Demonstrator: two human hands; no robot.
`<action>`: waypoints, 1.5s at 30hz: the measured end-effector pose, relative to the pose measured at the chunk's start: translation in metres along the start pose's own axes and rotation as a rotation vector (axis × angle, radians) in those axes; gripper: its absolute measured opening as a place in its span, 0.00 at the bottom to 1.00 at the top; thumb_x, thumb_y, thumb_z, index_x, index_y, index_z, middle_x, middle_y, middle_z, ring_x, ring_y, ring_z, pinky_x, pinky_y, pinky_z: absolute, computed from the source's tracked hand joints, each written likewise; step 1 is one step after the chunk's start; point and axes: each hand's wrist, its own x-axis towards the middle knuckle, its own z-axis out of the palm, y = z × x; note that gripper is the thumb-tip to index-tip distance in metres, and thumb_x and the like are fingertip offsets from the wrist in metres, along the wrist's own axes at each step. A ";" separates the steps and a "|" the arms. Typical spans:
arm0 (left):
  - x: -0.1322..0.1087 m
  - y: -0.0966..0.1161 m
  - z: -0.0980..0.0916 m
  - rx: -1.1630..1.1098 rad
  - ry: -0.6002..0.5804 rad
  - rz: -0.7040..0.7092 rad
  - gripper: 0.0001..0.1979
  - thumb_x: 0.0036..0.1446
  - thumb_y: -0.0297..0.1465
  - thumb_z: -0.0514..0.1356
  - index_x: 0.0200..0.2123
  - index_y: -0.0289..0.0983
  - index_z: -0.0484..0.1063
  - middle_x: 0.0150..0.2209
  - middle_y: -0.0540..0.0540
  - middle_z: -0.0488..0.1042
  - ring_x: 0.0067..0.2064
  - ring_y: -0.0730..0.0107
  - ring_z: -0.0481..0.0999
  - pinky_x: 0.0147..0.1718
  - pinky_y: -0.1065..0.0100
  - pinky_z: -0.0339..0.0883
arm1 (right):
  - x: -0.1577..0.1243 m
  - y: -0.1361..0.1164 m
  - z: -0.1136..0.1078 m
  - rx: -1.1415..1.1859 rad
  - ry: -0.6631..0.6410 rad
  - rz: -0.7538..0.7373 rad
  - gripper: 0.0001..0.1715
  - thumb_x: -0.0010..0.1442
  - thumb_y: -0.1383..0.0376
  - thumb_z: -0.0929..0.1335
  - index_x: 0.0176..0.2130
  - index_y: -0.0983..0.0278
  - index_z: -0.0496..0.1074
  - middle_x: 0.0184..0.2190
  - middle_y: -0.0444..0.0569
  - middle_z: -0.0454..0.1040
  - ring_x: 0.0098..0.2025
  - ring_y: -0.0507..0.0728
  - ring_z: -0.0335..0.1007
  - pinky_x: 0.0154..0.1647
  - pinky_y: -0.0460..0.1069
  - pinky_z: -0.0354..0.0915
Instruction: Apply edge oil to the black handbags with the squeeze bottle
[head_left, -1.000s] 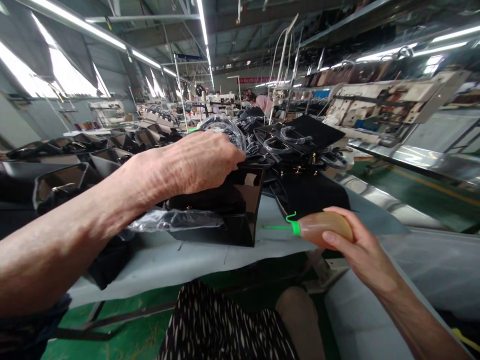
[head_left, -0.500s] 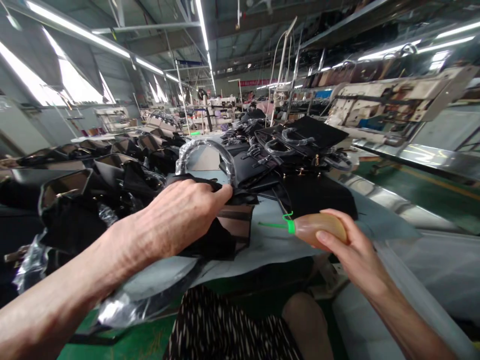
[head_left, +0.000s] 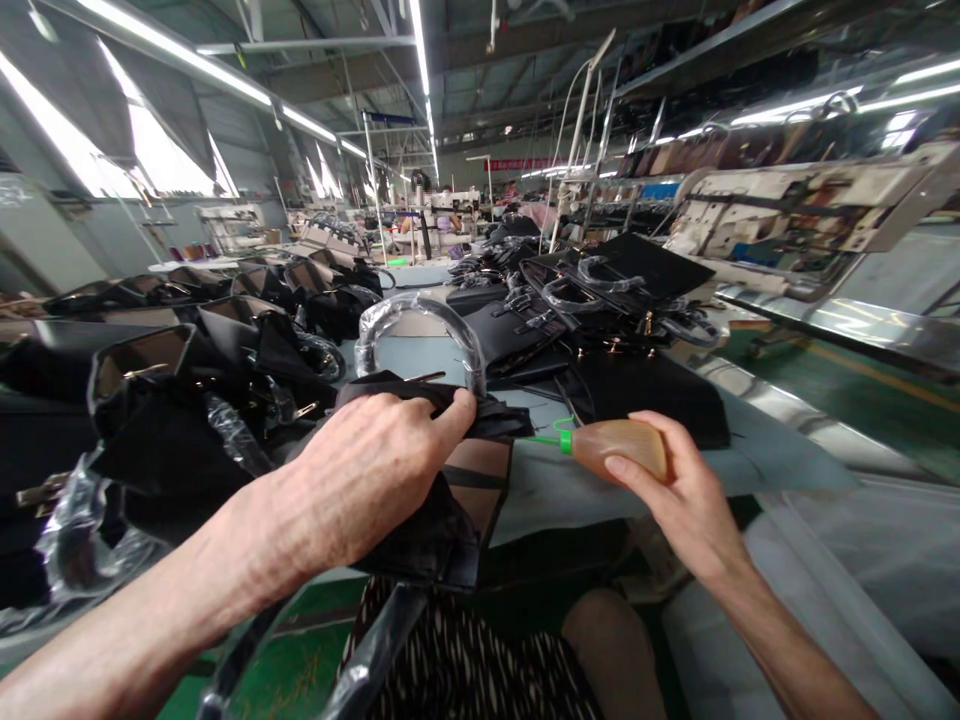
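L hand point(head_left: 367, 480) is clamped on the top edge of a black handbag point(head_left: 484, 480), fingers curled over the rim and index stretched along it. The bag sits at the near edge of the grey table point(head_left: 555, 495), mouth open w/ brown lining showing. Its plastic-wrapped handle point(head_left: 420, 315) arches up just behind the knuckles.

R hand point(head_left: 686, 500) is closed round an amber squeeze bottle point(head_left: 626, 448), thumb along the near side. The bottle lies roughly level, long axis running L–R, w/ the green nozzle point(head_left: 551, 440) pointing left at the bag's rim. The bag is directly left of the nozzle tip and close by – L hand is already on it, R hand well apart.

Hard to tell:
- whether the tip touches the bag flap, black on black there
- L thumb, hidden under the hand
- the bag's lower front, cut off by the L forearm

More black bags point(head_left: 172, 400) crowd the left, another pile point(head_left: 600, 290) behind
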 end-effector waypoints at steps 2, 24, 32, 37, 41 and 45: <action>-0.002 0.001 0.001 0.006 0.008 -0.007 0.25 0.54 0.23 0.51 0.57 0.33 0.60 0.21 0.48 0.70 0.21 0.66 0.70 0.20 0.68 0.55 | 0.001 0.001 0.001 -0.008 -0.005 -0.008 0.32 0.50 0.48 0.71 0.50 0.59 0.64 0.44 0.49 0.70 0.43 0.60 0.69 0.43 0.52 0.67; -0.026 0.017 -0.001 -0.009 0.186 0.003 0.26 0.50 0.17 0.49 0.54 0.24 0.63 0.19 0.53 0.65 0.16 0.71 0.66 0.16 0.71 0.56 | -0.011 0.006 0.001 -0.026 -0.081 -0.023 0.30 0.51 0.50 0.71 0.50 0.57 0.64 0.43 0.47 0.71 0.43 0.60 0.69 0.41 0.49 0.66; -0.037 0.024 0.006 0.004 0.270 0.027 0.26 0.49 0.15 0.45 0.54 0.22 0.60 0.18 0.54 0.64 0.16 0.71 0.66 0.14 0.71 0.56 | -0.015 0.007 -0.003 -0.046 -0.111 -0.022 0.29 0.52 0.50 0.70 0.50 0.57 0.64 0.43 0.46 0.71 0.42 0.59 0.69 0.40 0.49 0.66; -0.047 0.032 0.010 -0.009 0.270 0.024 0.28 0.48 0.14 0.44 0.56 0.21 0.56 0.20 0.53 0.65 0.17 0.72 0.66 0.15 0.73 0.57 | -0.019 0.010 -0.005 -0.062 -0.147 0.000 0.29 0.52 0.49 0.71 0.50 0.55 0.64 0.42 0.44 0.72 0.40 0.57 0.69 0.39 0.48 0.66; -0.052 0.038 0.014 -0.033 0.301 0.013 0.28 0.48 0.14 0.45 0.55 0.21 0.55 0.20 0.53 0.66 0.17 0.73 0.65 0.15 0.73 0.57 | -0.021 0.011 -0.005 -0.064 -0.167 0.000 0.29 0.52 0.48 0.71 0.50 0.53 0.64 0.42 0.43 0.72 0.41 0.57 0.68 0.40 0.47 0.65; -0.056 0.040 0.017 -0.036 0.320 0.007 0.29 0.47 0.15 0.45 0.56 0.22 0.53 0.20 0.54 0.64 0.17 0.73 0.65 0.15 0.74 0.57 | -0.023 0.009 -0.005 -0.027 -0.167 0.030 0.28 0.52 0.49 0.71 0.50 0.52 0.64 0.42 0.41 0.72 0.41 0.55 0.68 0.39 0.46 0.65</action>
